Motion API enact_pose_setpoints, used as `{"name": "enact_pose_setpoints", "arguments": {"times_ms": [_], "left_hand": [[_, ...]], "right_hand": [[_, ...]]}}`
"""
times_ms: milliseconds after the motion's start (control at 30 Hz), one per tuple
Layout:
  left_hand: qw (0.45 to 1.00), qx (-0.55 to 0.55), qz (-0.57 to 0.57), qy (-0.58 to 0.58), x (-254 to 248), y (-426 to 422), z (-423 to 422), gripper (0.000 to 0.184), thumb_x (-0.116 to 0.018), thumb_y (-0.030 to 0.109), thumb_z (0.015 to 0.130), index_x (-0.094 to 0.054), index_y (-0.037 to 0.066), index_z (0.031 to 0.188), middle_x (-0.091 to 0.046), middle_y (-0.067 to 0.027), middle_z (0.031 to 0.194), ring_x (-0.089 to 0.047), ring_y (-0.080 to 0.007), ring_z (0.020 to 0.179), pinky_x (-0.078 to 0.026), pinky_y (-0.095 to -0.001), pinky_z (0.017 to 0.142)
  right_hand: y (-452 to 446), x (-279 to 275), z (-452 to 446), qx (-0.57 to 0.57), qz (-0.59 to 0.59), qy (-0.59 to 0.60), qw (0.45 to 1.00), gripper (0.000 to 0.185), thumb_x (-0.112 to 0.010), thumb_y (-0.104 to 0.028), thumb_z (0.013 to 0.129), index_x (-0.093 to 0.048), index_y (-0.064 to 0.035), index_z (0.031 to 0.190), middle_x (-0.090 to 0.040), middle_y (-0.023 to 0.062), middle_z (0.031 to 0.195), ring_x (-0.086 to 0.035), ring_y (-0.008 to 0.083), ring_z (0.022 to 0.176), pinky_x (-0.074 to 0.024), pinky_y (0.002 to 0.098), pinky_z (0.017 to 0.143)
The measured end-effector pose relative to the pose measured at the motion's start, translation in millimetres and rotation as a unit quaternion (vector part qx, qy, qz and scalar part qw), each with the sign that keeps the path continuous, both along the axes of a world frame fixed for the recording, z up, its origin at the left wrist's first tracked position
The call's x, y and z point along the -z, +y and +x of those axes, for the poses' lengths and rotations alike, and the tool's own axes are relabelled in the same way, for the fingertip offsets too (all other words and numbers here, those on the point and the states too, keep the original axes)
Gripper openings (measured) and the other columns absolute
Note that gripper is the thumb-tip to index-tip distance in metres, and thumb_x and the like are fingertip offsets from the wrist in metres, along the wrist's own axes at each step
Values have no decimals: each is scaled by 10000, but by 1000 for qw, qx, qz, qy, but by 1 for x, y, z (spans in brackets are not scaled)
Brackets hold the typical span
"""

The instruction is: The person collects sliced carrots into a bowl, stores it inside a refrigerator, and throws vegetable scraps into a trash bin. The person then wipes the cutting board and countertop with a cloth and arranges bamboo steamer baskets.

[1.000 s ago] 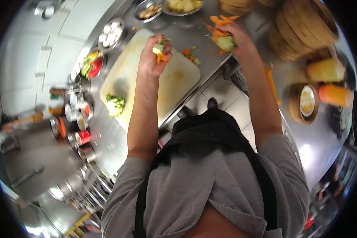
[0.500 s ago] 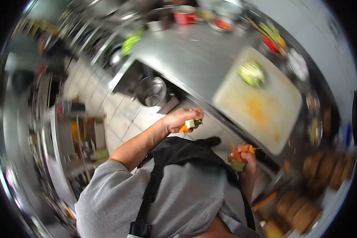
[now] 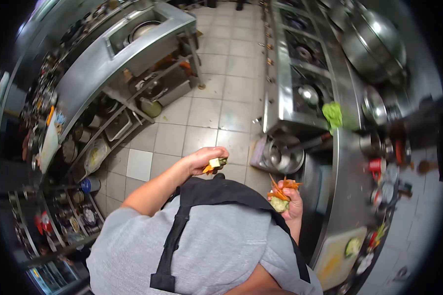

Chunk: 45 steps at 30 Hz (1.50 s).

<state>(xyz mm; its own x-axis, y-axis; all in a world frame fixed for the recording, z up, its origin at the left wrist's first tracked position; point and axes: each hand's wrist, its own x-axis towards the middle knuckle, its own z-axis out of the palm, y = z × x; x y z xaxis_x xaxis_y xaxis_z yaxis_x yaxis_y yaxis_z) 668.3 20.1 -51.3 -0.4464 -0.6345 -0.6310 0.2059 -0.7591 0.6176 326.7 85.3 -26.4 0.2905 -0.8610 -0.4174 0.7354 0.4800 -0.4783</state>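
My left hand (image 3: 202,158), held out in front of the black apron, is closed around vegetable scraps (image 3: 214,162). A pale-and-green chunk and some orange bits, which look like carrot, stick out of it. Lower and to the right, my right hand (image 3: 294,201) is wrapped around carrot peels (image 3: 285,185) and a pale green vegetable piece (image 3: 279,204). Both hands are in the air over the tiled floor, apart from each other. A cutting board (image 3: 331,265) with orange stains lies on the steel counter at lower right, with a cut green vegetable (image 3: 352,247) on it.
A metal pot (image 3: 285,160) stands low beside the counter's end, right of my hands. Beyond it is a stove (image 3: 300,73) with a lettuce leaf (image 3: 332,114) at its corner. Steel shelving (image 3: 118,123) and a sink counter (image 3: 83,73) line the left. A tiled aisle (image 3: 206,98) runs ahead.
My view has swung left, away from the counter, so the cutting board has slid to the lower right and the aisle and stove have appeared. Both hands still hold their scraps.
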Motion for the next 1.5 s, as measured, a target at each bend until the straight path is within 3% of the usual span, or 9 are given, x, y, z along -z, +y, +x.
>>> {"name": "enact_pose_setpoints", "arguments": {"times_ms": [233, 367, 767, 967, 1133, 1300, 1400, 1433, 1500], "left_hand": [[977, -204, 42, 41, 2, -9, 77, 146, -596, 288, 985, -543, 165, 929, -511, 22, 773, -524, -81, 673, -399, -233, 529], [963, -239, 43, 119, 24, -62, 94, 133, -603, 270, 974, -577, 140, 984, -581, 9, 792, -572, -102, 679, -454, -253, 543], [992, -124, -8, 22, -14, -369, 80, 158, -595, 299, 986, -577, 142, 983, -580, -11, 810, -557, -106, 653, -476, -257, 513], [988, -133, 12, 74, -4, -476, 88, 152, -575, 292, 992, -557, 142, 1010, -582, -12, 842, -538, -100, 647, -453, -247, 502], [957, -273, 9, 101, 1, -580, 128, 191, -599, 311, 973, -556, 138, 1042, -576, -17, 818, -533, -110, 620, -429, -261, 462], [893, -429, -83, 108, -10, -722, 247, 165, -617, 330, 949, -573, 179, 1000, -601, 15, 764, -583, -98, 583, -429, -232, 427], [822, -542, -162, 64, -28, -814, 332, 253, -634, 337, 939, -584, 110, 839, -578, -15, 703, -566, -119, 559, -446, -226, 384], [805, -562, -179, 54, -18, -853, 377, 263, -616, 348, 948, -591, 106, 848, -599, -47, 715, -585, -151, 569, -476, -255, 418], [791, -591, -133, -78, -2, -925, 452, 327, -576, 398, 975, -605, 73, 969, -653, -120, 804, -667, -271, 722, -586, -474, 725]], "right_hand": [[-131, -13, 86, -143, 22, 49, 988, 250, -654, -36, 809, -588, -90, 1045, -610, 98, 971, -658, 268, 876, -612, 501, 679], [-208, 1, 105, -159, 31, 47, 986, 272, -663, -7, 789, -583, -90, 1036, -614, 119, 966, -681, 284, 860, -637, 520, 663], [-465, 19, 103, -140, 13, 3, 990, 268, -656, -60, 820, -580, -85, 1076, -586, 91, 978, -620, 259, 899, -610, 510, 680], [-542, 12, 99, -113, -18, 32, 993, 244, -634, -74, 852, -575, -61, 1089, -592, 89, 991, -624, 256, 911, -603, 500, 691], [-591, 28, 99, -63, 25, 39, 997, 260, -641, -93, 850, -562, -80, 1097, -588, 84, 1000, -617, 255, 908, -600, 496, 705], [-648, 32, 118, -38, 35, 75, 996, 277, -640, -94, 846, -555, -70, 1109, -581, 75, 998, -599, 246, 913, -591, 488, 704], [-695, 30, 142, -10, 27, 99, 995, 291, -644, -103, 847, -555, -67, 1121, -583, 76, 1005, -603, 249, 912, -591, 485, 704], [-710, 32, 150, -3, 44, 95, 995, 292, -645, -107, 848, -555, -65, 1122, -585, 76, 1008, -605, 247, 912, -592, 483, 704], [-742, 12, 177, 9, 51, 121, 991, 289, -645, -110, 847, -554, -54, 1116, -586, 73, 1011, -612, 241, 915, -596, 471, 712]]}}
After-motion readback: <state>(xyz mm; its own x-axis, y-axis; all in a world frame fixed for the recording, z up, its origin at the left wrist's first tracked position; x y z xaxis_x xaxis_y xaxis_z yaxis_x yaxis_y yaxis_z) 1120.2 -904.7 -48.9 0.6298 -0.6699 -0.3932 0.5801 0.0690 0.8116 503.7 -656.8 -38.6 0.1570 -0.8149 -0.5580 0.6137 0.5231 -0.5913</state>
